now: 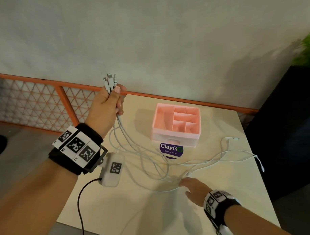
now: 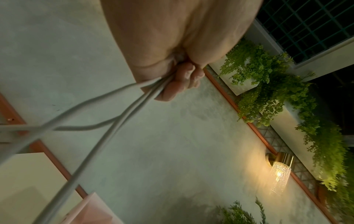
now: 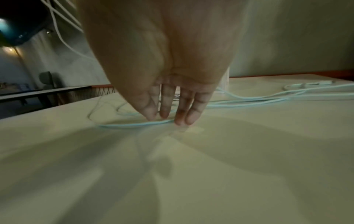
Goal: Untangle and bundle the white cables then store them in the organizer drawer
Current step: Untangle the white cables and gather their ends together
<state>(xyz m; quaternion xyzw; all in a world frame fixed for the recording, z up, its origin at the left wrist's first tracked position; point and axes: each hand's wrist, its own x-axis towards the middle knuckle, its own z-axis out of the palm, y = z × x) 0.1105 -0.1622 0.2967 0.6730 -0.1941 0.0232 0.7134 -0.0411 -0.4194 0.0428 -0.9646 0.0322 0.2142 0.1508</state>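
Observation:
Several white cables (image 1: 152, 163) trail in tangled loops over the cream table (image 1: 136, 214). My left hand (image 1: 109, 103) is raised above the table's far left and grips the cables just below their plugs (image 1: 110, 80), which stick up out of the fist. In the left wrist view the curled fingers (image 2: 184, 80) wrap the cables (image 2: 122, 115). My right hand (image 1: 193, 186) reaches low over the table with straight fingers (image 3: 170, 107) touching a cable loop (image 3: 134, 125). The pink organizer (image 1: 175, 124) stands at the back, its drawer front (image 1: 174, 140) facing me and closed.
A purple round sticker (image 1: 171, 149) lies in front of the organizer. Loose cable ends (image 1: 230, 139) reach toward the table's right edge. An orange mesh railing (image 1: 44, 103) runs behind the table, a dark planter (image 1: 291, 130) stands at the right, and a black cord (image 1: 81, 207) hangs from my left wrist.

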